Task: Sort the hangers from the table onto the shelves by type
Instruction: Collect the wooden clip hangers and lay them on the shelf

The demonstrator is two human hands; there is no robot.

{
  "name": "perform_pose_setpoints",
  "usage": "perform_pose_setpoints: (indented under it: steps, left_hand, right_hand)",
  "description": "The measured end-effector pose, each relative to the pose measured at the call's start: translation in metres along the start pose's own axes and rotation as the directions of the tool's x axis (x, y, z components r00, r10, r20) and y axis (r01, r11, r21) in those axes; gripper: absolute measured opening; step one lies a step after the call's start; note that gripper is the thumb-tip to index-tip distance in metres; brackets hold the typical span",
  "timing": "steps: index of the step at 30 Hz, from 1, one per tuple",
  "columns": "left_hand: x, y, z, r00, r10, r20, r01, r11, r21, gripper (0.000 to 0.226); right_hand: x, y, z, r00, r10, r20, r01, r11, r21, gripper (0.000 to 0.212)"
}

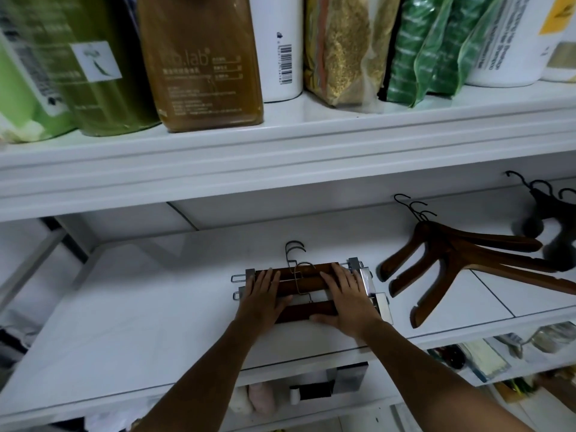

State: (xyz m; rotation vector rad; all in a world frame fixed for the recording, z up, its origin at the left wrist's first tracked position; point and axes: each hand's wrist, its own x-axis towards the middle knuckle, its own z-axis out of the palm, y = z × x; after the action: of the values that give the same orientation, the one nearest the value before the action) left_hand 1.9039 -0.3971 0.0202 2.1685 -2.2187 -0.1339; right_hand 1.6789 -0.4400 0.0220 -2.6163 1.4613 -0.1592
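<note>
The stack of dark wooden clip hangers with metal end clamps and wire hooks point(304, 285) is lying flat on the white middle shelf point(140, 307), roughly centre, hooks pointing toward the back wall. Both hands are pressed flat on top: left hand point(263, 299) over the left half, right hand point(346, 299) over the right, fingers stretched out and slightly spread, not gripping anything. Looks like the set-down/tidy step for this type, squaring the pile. Next I'd guess just lift off and go back for more. Off to the right, well apart, sit the brown wooden coat hangers point(461, 260), then the black hangers point(548, 226) at the far edge.
</note>
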Motion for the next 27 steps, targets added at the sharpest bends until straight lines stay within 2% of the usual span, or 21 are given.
perform_pose_setpoints:
  steps: [5,10,15,17,19,20,21,22,25,27]
  left_hand:
    - [0.002,0.004,0.002,0.999,-0.041,-0.02,0.042,0.999,0.011,0.069]
    - [0.005,0.008,0.004,0.996,-0.069,-0.052,0.07,0.997,0.019,0.066]
    - [0.007,0.007,0.004,0.997,-0.075,-0.022,0.076,0.996,0.038,0.067]
    - [0.006,0.009,-0.003,0.997,-0.071,0.007,0.07,0.995,0.069,0.082]
    - [0.007,0.013,-0.01,0.998,-0.066,0.021,0.064,0.994,0.093,0.117]
    - [0.008,0.015,-0.014,0.997,-0.073,0.011,0.072,0.993,0.099,0.127]
    - [0.008,0.018,-0.02,0.996,-0.087,0.001,0.087,0.991,0.1,0.129]
    - [0.01,0.022,-0.028,0.995,-0.102,0.001,0.101,0.991,0.088,0.121]
    - [0.019,0.038,-0.058,0.997,-0.066,-0.031,0.068,0.994,0.08,0.073]
    - [0.031,0.054,-0.084,0.999,0.014,-0.032,-0.012,0.999,0.046,0.066]
  right_hand:
    - [0.013,0.003,-0.003,0.992,0.022,0.126,-0.022,1.0,-0.006,0.112]
    - [0.024,0.009,-0.008,0.989,0.004,0.149,-0.009,0.999,0.033,0.111]
    - [0.024,0.008,-0.008,0.989,0.002,0.149,-0.006,1.0,0.03,0.111]
    - [0.023,0.006,-0.013,0.985,0.012,0.17,-0.016,1.0,0.024,0.111]
    - [0.024,0.003,-0.02,0.984,0.021,0.179,-0.021,1.0,-0.002,0.112]
    - [0.023,0.001,-0.023,0.985,0.025,0.169,-0.025,1.0,0.001,0.113]
    - [0.022,0.0,-0.028,0.989,0.026,0.146,-0.028,1.0,0.014,0.112]
    - [0.021,0.0,-0.035,0.992,0.023,0.123,-0.026,0.999,0.027,0.11]
    - [0.015,0.008,-0.064,0.997,0.02,0.073,-0.025,0.997,0.07,0.096]
    - [0.009,0.019,-0.092,0.999,0.05,0.009,-0.05,0.993,0.103,0.08]
